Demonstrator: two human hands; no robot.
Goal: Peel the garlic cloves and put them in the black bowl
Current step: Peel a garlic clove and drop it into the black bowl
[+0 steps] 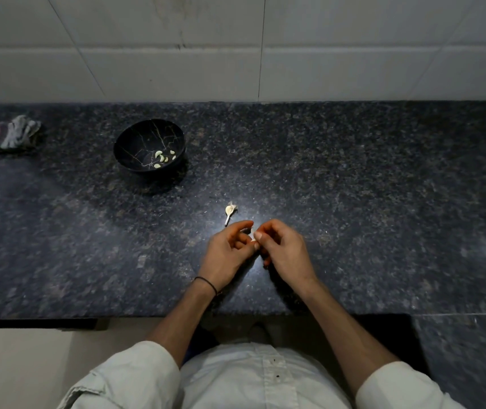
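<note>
Garlic clove [252, 234] — pale, long axis roughly away from the person, pinched between the closed fingertip grips of left hand [230, 246] and right hand [281, 250] just above the counter [383, 202]; black bowl [135, 143], holding peeled cloves [161, 157], lies well apart, forward-left — nearer the left hand.

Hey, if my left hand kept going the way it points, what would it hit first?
The left hand would most likely meet the right hand at once; both pinch the same garlic clove.
</note>
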